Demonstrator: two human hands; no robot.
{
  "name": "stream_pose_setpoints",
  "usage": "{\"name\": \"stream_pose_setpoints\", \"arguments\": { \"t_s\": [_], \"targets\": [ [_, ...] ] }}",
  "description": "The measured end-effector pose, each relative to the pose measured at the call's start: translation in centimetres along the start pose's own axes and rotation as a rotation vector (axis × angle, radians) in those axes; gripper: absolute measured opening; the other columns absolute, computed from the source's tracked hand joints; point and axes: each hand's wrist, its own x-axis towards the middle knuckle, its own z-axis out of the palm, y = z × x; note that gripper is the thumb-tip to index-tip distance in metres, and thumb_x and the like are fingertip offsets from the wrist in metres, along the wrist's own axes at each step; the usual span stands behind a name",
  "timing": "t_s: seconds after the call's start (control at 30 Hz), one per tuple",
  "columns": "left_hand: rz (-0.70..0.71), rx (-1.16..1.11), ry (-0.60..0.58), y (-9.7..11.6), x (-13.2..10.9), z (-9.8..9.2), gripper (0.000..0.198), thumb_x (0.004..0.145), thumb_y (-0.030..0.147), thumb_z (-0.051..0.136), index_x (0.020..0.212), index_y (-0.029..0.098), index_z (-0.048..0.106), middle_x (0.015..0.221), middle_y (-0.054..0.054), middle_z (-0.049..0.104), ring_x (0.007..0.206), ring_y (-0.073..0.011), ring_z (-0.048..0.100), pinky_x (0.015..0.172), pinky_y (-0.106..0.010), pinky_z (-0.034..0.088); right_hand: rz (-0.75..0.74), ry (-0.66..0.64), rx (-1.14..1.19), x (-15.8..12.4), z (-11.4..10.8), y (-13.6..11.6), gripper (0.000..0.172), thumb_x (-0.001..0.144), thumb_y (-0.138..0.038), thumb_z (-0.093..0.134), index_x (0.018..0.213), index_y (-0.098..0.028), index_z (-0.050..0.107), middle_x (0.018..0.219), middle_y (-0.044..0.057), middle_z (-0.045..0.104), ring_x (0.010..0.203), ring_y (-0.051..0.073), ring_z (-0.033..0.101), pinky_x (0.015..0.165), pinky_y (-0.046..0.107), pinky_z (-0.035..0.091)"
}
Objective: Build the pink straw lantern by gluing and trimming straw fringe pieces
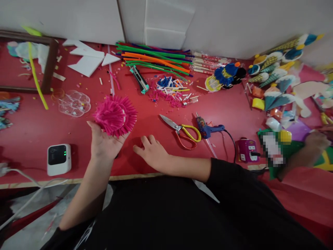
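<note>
A bright pink fringed craft piece (113,116) rests on my raised left hand (105,144), which holds it from below with the thumb at its left side. My right hand (151,151) lies palm down near the table's front edge, its fingers apart and nothing in them. To the right of that hand are scissors (178,128) with one yellow and one red handle, blades parted. Beyond them lies a blue glue gun (208,129) with a cord. Behind the hands sit a green-and-black cutter (139,80) and a pile of cut scraps (171,90).
Colored pipe cleaners (156,57) lie along the back. A white device (59,159) stands at the left, a clear flower-shaped tray (74,103) behind it. At the right are a purple socket box (247,151) and another person's hand (316,142).
</note>
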Motion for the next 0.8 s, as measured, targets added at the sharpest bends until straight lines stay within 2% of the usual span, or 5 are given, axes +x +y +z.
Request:
{"name": "stream_pose_setpoints", "arguments": {
  "t_s": [0.23, 0.4, 0.6, 0.73, 0.8],
  "targets": [
    [-0.102, -0.058, 0.065, 0.1, 0.1, 0.8, 0.072, 0.08, 0.083, 0.062, 0.121, 0.024, 0.067, 0.138, -0.009, 0.068, 0.141, -0.0394, 0.054, 0.105, -0.056, 0.059, -0.067, 0.07, -0.005, 0.9, 0.0, 2.2, 0.033, 0.103, -0.013, 0.04, 0.112, -0.011, 0.072, 0.112, 0.019, 0.067, 0.103, 0.026, 0.058, 0.08, 0.036, 0.057],
    [-0.126, -0.094, 0.034, 0.3, -0.1, 1.3, 0.064, 0.091, 0.076, 0.052, 0.124, 0.024, 0.066, 0.131, -0.01, 0.073, 0.12, -0.0345, 0.07, 0.094, -0.053, 0.065, 0.015, 0.237, 0.0, 3.0, -2.4, 7.7, 0.032, 0.102, -0.011, 0.041, 0.11, -0.012, 0.072, 0.111, 0.017, 0.068, 0.106, 0.026, 0.058, 0.097, 0.042, 0.051],
    [-0.111, -0.087, 0.03, -0.1, -0.4, 1.1, 0.066, 0.087, 0.077, 0.057, 0.123, 0.023, 0.068, 0.133, -0.011, 0.072, 0.112, -0.0333, 0.074, 0.08, -0.044, 0.069, 0.253, 0.425, 0.039, 4.8, -5.8, 15.1, 0.047, 0.093, 0.002, 0.034, 0.119, -0.012, 0.071, 0.122, 0.016, 0.07, 0.118, 0.029, 0.06, 0.104, 0.047, 0.049],
    [-0.094, -0.103, 0.053, -0.4, -0.6, 0.7, 0.059, 0.085, 0.071, 0.064, 0.118, 0.023, 0.071, 0.132, -0.011, 0.072, 0.125, -0.0354, 0.068, 0.095, -0.054, 0.065, 0.339, 0.495, 0.049, 3.1, -7.6, 19.2, 0.048, 0.094, -0.003, 0.036, 0.127, -0.015, 0.068, 0.13, 0.015, 0.07, 0.123, 0.027, 0.062, 0.109, 0.045, 0.046],
    [-0.087, -0.112, 0.062, -0.5, -0.6, 0.6, 0.055, 0.085, 0.067, 0.065, 0.115, 0.022, 0.071, 0.129, -0.011, 0.073, 0.13, -0.0368, 0.065, 0.102, -0.06, 0.061, 0.391, 0.411, -0.032, 1.8, -8.2, 21.1, 0.043, 0.091, -0.007, 0.043, 0.125, -0.016, 0.068, 0.125, 0.015, 0.071, 0.119, 0.029, 0.064, 0.104, 0.046, 0.048]
  ]
}}
